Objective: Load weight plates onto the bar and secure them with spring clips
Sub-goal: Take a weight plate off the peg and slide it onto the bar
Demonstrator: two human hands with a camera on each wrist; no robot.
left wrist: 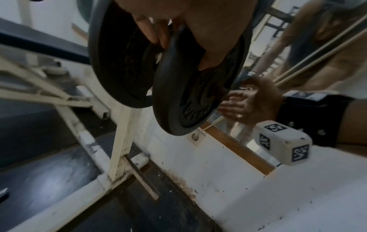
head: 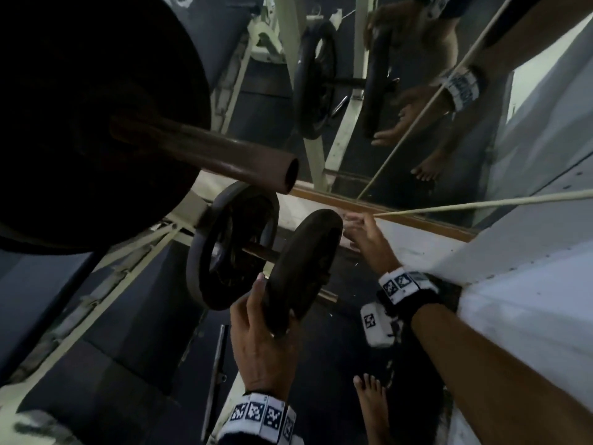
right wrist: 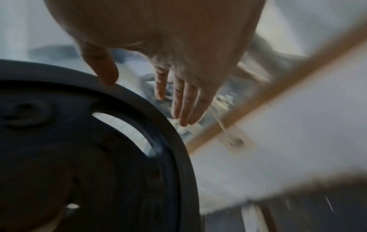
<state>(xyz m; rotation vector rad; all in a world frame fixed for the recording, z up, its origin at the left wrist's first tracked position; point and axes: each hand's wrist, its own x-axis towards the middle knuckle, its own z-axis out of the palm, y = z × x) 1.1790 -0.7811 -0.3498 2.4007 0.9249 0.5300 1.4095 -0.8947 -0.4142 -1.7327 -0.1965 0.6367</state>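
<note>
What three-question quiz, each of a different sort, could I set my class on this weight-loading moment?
1. True or false: the right hand grips the small plate.
2. Which hand holds the small plate? A) left B) right C) both
3. Fill in: the bar end above the small plate carries a large ____ plate.

Key: 1 false, its fingers are straight and hold nothing. 2 A, the left hand. 3 black.

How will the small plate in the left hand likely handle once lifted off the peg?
Small plate: rigid, probably heavy for its size, looking like cast metal. Left hand grips only its rim, so it may swing. Round, it would likely roll if set on edge.
</note>
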